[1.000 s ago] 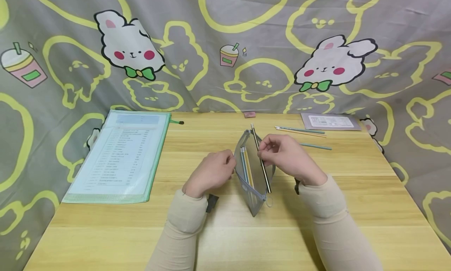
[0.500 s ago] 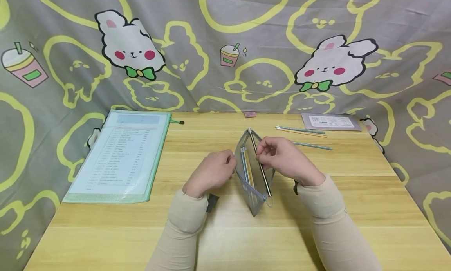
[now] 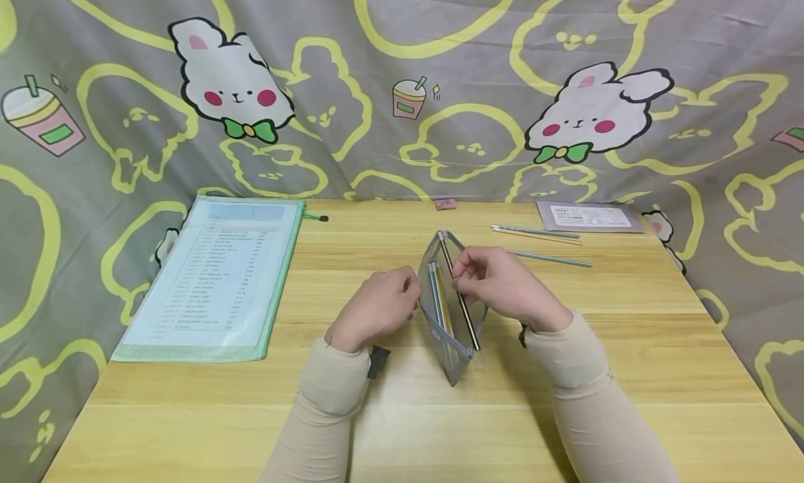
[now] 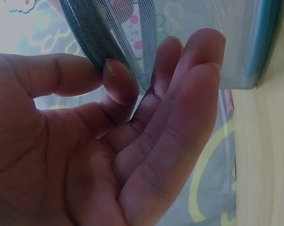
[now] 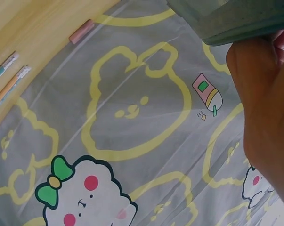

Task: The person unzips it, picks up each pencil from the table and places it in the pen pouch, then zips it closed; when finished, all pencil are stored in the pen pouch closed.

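Observation:
A grey mesh zip pouch [image 3: 453, 364] stands with its mouth spread in the middle of the table. My left hand [image 3: 375, 305] pinches its left rim between thumb and index finger; the left wrist view shows the mesh wall [image 4: 198, 42] beside the other fingers. Over the mouth, my right hand [image 3: 502, 285] pinches a dark pencil [image 3: 467, 310]. The pencil's far end is at the pouch's far corner, and its near end sticks out by the zip pull. Inside lie several pencils [image 3: 438, 298], blue and yellow. The right wrist view hides the right fingertips behind the hand [image 5: 269, 94].
More pencils [image 3: 546, 234] lie at the back right, before a grey labelled packet [image 3: 590, 218]. A pink eraser [image 3: 446, 204] sits at the back edge. On the left lies a green-edged document folder [image 3: 207, 280]. A patterned curtain [image 3: 352, 85] encloses the table [image 3: 408, 427].
My right hand has moved slightly left with the dark pencil. The pencil's far end has come down and left to the pouch's far corner. The left hand has stayed in place.

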A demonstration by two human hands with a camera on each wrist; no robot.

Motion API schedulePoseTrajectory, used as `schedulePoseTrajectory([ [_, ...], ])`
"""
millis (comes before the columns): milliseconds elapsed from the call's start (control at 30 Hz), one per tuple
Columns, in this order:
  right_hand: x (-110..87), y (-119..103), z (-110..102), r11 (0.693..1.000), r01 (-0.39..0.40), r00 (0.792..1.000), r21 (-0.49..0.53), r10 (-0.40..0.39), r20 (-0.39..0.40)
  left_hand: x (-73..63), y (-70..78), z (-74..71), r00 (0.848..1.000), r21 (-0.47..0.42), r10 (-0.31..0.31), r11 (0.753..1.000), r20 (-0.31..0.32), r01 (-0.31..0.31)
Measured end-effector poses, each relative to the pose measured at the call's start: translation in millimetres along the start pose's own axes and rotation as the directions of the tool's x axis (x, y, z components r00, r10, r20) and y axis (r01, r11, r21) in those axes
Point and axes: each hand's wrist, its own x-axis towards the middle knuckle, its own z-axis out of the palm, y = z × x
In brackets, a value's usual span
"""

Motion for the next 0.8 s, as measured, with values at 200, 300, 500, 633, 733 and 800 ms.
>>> schedulePoseTrajectory([
  [200,1.8,0.4,2.9,1.0,0.001,1.0,0.009,-0.001,-0.007,-0.3,-0.4,0.4,1.0,-0.007,0.002,1.0,0.008,-0.002],
  [300,3.1,0.0,5.1,1.0,0.009,1.0,-0.009,-0.009,-0.017,-0.4,-0.3,0.2,1.0,-0.006,0.005,1.0,0.008,-0.004],
  [500,4.9,-1.6,11.3,0.993,0.029,0.997,-0.112,-0.036,-0.062,-0.3,-0.7,0.6,1.0,-0.001,0.008,1.0,0.006,-0.008],
  [633,5.3,-2.6,17.0,0.975,0.05,0.992,-0.219,-0.075,-0.106,-0.3,-0.2,0.6,1.0,-0.004,0.006,1.0,0.007,-0.006],
  [733,6.1,-3.1,21.0,0.96,0.054,0.987,-0.275,-0.093,-0.133,0.1,0.2,0.4,1.0,-0.005,0.006,1.0,0.008,-0.006],
  [800,6.6,-3.4,23.2,0.955,0.057,0.984,-0.291,-0.103,-0.147,0.4,0.3,0.4,1.0,-0.004,0.007,1.0,0.008,-0.007],
])
